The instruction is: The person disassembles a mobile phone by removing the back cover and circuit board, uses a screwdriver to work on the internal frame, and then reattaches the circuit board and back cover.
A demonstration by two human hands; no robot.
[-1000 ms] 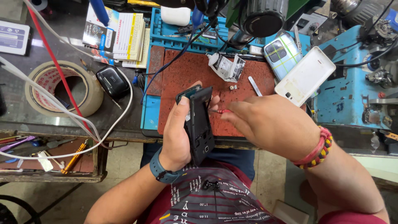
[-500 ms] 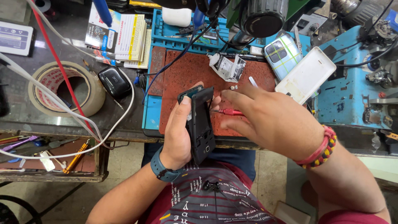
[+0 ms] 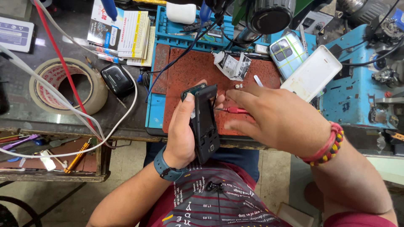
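My left hand (image 3: 182, 130) grips a small black phone body (image 3: 204, 124) upright over the front edge of the red work mat (image 3: 189, 71); a green circuit board edge shows at the phone's top. My right hand (image 3: 277, 120) holds a thin red-handled screwdriver (image 3: 233, 110), its metal tip touching the right side of the phone. A tiny metal part (image 3: 238, 86) lies on the mat just above my right fingers.
A blue repair tray (image 3: 153, 111) frames the mat. A crumpled white packet (image 3: 230, 65), a white phone cover (image 3: 311, 73) and a light blue phone back (image 3: 288, 52) lie behind. A tape roll (image 3: 42, 82), black earbud case (image 3: 118, 80), cables and booklets (image 3: 126, 33) sit left.
My right hand has drawn back slightly to the right, and the red screwdriver now shows between it and the phone. My left hand keeps the phone nearly still.
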